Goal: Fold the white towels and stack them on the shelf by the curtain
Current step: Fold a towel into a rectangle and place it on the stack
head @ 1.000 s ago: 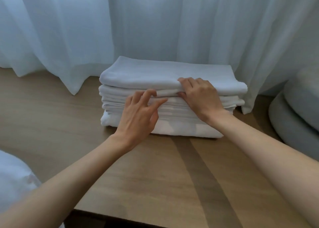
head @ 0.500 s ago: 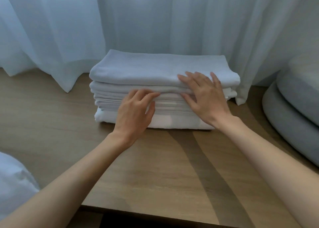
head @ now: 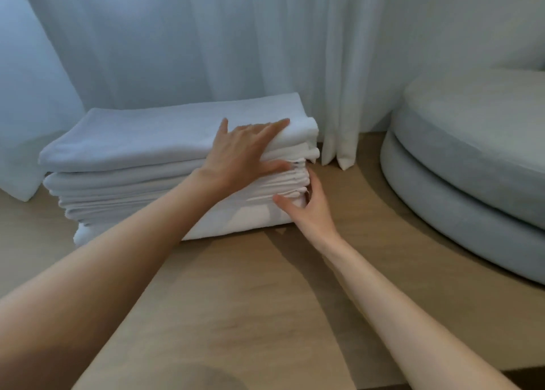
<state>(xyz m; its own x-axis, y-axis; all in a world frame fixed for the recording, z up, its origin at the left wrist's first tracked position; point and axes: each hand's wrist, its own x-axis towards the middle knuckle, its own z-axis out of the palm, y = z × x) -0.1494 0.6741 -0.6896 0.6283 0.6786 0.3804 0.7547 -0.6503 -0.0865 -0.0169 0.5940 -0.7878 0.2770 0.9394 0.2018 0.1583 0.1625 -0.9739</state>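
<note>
One towel pile (head: 132, 142) sits on the shelf (head: 265, 301), left hand (head: 244, 150) flat on top, right hand (head: 309, 209) touching its right end (both grips wide).

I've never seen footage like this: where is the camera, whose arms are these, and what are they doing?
No machine here: a person wears one wide-angle camera on the head, looking down at their own bare arms. A stack of folded white towels sits on the wooden shelf before a sheer curtain; grey round cushions lie to the right. The left hand presses flat on the top towel; the right hand touches the stack's right end. Nothing is lifted.
</note>
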